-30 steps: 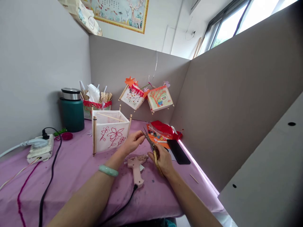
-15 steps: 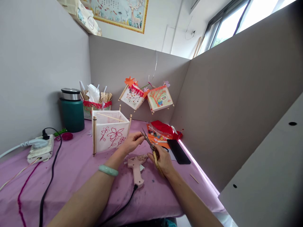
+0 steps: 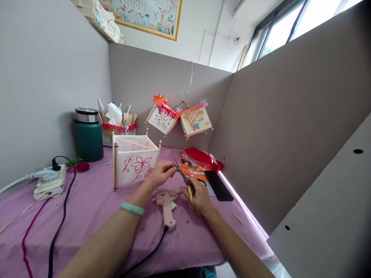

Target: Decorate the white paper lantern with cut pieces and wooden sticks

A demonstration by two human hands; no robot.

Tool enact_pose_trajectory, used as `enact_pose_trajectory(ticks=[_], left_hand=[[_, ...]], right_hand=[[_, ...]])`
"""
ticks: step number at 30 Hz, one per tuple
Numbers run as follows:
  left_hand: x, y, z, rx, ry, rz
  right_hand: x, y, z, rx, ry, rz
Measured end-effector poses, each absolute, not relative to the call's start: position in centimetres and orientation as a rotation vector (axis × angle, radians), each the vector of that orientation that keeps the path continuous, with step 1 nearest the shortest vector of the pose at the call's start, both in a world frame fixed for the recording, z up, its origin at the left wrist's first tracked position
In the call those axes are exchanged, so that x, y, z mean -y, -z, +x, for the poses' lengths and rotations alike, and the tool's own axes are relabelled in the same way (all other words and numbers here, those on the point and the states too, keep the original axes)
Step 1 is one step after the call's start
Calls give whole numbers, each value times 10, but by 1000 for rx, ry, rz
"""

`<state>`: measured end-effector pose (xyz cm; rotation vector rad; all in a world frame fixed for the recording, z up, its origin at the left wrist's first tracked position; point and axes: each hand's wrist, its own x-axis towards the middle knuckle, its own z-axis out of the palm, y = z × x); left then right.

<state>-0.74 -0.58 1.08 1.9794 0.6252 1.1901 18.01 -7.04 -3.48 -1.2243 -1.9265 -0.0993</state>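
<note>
My right hand (image 3: 199,196) is closed around the gold handles of a pair of scissors (image 3: 189,189), whose blades are parted and point up and to the left. At the blades, my left hand (image 3: 162,173) has its fingers pinched together; whatever they hold is too small to make out. Just behind my left hand stands a white fabric lantern frame (image 3: 131,164) with wooden corner sticks and pink flowers drawn on its front. A pink glue gun (image 3: 166,208) lies on the table below my hands, its cord running toward me.
A teal flask (image 3: 88,139) and a holder of wooden sticks (image 3: 119,127) stand at the back left. Near the left edge sits a power strip (image 3: 52,183) with cables. Two decorated lanterns (image 3: 196,120) hang at the back. To the right lie a black phone (image 3: 218,186) and red craft materials (image 3: 198,155).
</note>
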Motion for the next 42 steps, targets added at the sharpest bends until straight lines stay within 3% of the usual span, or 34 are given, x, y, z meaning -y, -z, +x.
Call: enact_pose_trajectory(ticks=[18, 31, 42], left_hand=[[8, -13, -4, -592, -1264, 1856], [3, -6, -2, -628, -1250, 1901], [8, -13, -1, -667, -1309, 1882]], right_hand=[[66, 38, 180, 1720, -9, -1249], [67, 43, 180, 1792, 131, -1339], [64, 41, 183, 1660, 206, -1862]])
